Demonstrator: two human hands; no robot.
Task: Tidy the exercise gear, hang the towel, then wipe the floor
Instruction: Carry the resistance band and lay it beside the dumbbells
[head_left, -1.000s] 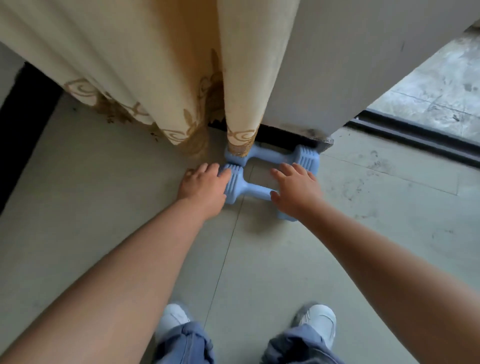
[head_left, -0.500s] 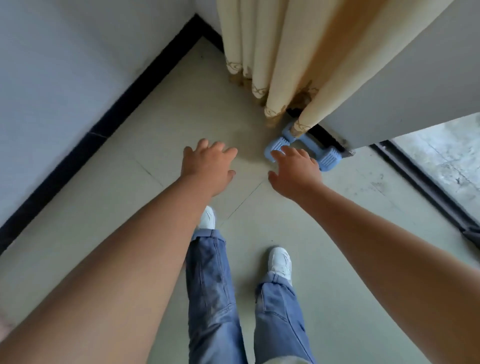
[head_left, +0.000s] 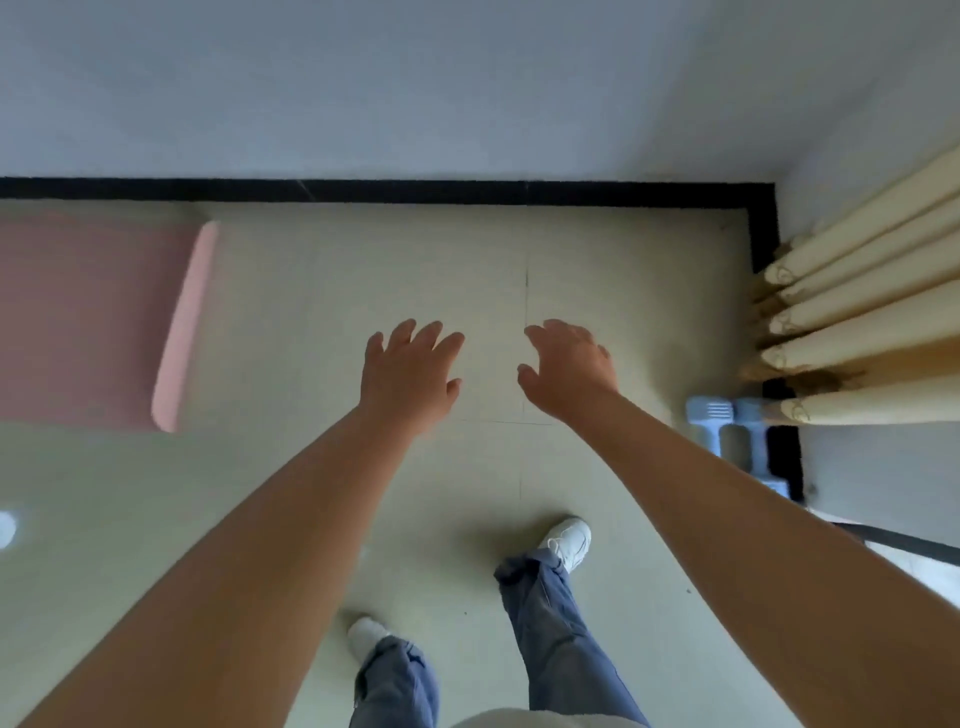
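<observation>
A pink mat (head_left: 88, 317) lies on the floor (head_left: 311, 291) well left of the left hand (head_left: 410, 374), whose fingers are spread and hold nothing. The right hand (head_left: 569, 369) is empty too, fingers loosely bent. Blue dumbbells (head_left: 727, 426) rest to its right, beside the curtain (head_left: 857, 312).

Two blue dumbbells (head_left: 727, 431), one pink mat (head_left: 93, 317), two hands, two white shoes (head_left: 569, 540).

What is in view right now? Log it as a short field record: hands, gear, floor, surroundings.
left hand: open, fingers spread, holding nothing
right hand: open, fingers relaxed, holding nothing
dumbbells: blue, on the floor by the curtain hem, partly hidden by the right arm
mat: pink, flat on the floor at left, near the wall
curtain: cream, hanging in folds at right
floor: pale tiles, black skirting along the walls
towel: not in view
</observation>
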